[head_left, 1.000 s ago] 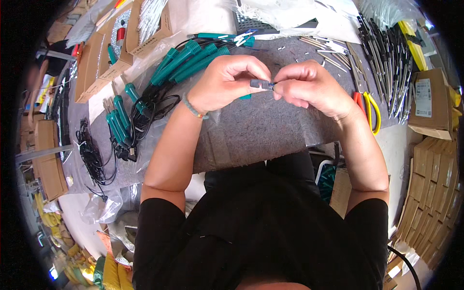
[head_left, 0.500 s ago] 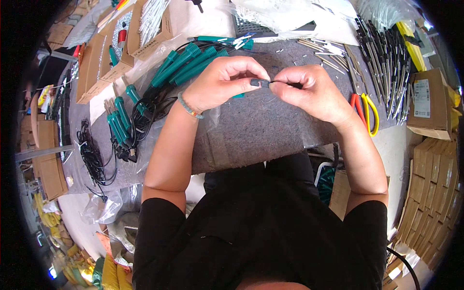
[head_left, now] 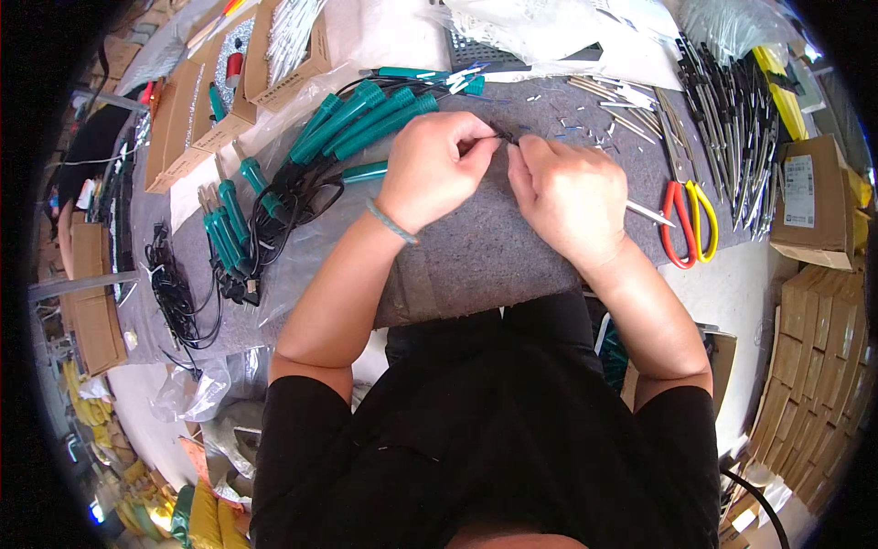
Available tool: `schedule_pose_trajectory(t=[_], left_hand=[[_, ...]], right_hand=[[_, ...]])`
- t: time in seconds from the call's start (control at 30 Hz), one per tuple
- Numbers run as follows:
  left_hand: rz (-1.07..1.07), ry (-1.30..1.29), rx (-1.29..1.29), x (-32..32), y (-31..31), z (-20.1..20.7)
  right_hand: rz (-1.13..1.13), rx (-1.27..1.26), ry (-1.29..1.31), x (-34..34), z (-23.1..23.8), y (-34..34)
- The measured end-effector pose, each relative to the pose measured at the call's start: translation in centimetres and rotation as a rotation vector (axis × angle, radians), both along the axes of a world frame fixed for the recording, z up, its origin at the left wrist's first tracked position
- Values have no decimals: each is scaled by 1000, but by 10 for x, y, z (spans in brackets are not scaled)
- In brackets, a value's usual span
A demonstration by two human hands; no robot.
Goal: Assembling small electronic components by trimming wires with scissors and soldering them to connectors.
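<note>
My left hand (head_left: 437,169) is closed in a pinch on a thin black wire (head_left: 503,134). Close beside it, my right hand (head_left: 572,194) bends its fingers round the other side of that wire; its fingertips are partly hidden. A pale pointed metal rod (head_left: 649,213) sticks out from behind the right hand; whether the hand holds it or it lies on the cloth, I cannot tell. Left of my left hand, a teal handle (head_left: 366,172) lies on the grey cloth (head_left: 485,247). Several more teal soldering-iron handles (head_left: 361,123) lie beyond it with black cords.
Scissors (head_left: 688,220) with red and yellow grips lie to the right. Behind them are thin rods (head_left: 626,114) and a heap of black-and-metal rods (head_left: 736,137). Cardboard trays (head_left: 197,114) stand far left, a carton (head_left: 809,201) at right. Black cords (head_left: 178,293) lie at left.
Both hands have turned, and the right one has its back up now. The small dark piece between them is out of sight; a black wire shows there. The pale rod has come into view.
</note>
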State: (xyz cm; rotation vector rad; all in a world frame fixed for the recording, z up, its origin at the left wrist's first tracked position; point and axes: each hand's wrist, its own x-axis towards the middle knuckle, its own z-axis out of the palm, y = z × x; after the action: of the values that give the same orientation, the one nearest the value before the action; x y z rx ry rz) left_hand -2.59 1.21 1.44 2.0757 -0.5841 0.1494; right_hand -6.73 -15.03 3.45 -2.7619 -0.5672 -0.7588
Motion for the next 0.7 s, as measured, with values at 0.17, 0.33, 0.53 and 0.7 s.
schedule_pose_trajectory(t=[0.17,0.33,0.53,0.7], left_hand=[[39,-408,80,0,2,0],[-138,-231,379,6,38,30],[-299,297,519,10,47,35],[-376,132,130,4,11,0]], right_hand=[[-19,44,262,2,-3,3],[45,34,473,10,6,-22],[206,156,792,21,16,-50],[301,234,836,22,16,-76]])
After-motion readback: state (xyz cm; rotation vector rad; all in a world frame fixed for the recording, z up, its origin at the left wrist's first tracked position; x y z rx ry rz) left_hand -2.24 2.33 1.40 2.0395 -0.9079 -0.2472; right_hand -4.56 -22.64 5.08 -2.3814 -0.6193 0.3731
